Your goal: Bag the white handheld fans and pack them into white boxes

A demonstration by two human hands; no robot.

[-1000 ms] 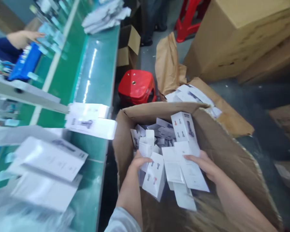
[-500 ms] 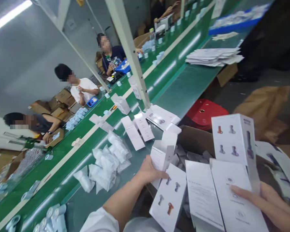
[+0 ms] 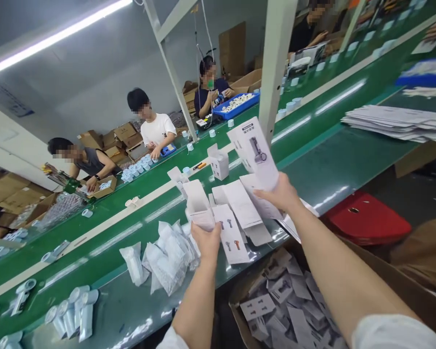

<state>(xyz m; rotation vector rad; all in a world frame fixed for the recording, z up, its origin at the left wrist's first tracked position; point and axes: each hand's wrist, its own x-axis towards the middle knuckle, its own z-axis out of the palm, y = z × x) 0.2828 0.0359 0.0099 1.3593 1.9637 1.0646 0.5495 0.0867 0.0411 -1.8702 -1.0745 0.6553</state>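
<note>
My left hand [image 3: 207, 241] grips a white product box [image 3: 229, 232] with small device pictures on it, its flap open, held just above the green bench [image 3: 334, 165]. My right hand [image 3: 282, 194] is closed on the lower end of several flat white cartons [image 3: 253, 152], the top one tilted upright and showing a printed device. More white cartons [image 3: 245, 206] lie on the bench between my hands. Below my right forearm an open cardboard box [image 3: 403, 276] holds many flattened cartons [image 3: 276, 305].
Clear bagged parts [image 3: 167, 257] lie left of my hands. A stack of flat sheets [image 3: 396, 123] sits at the far right. A white post [image 3: 274, 63] rises from the bench. A red stool [image 3: 365, 223] stands below. Three people work across the green conveyor [image 3: 112, 203].
My view rose from the cardboard box to the bench. Both hands lifted cartons out of the box and carried them forward over the green bench.
</note>
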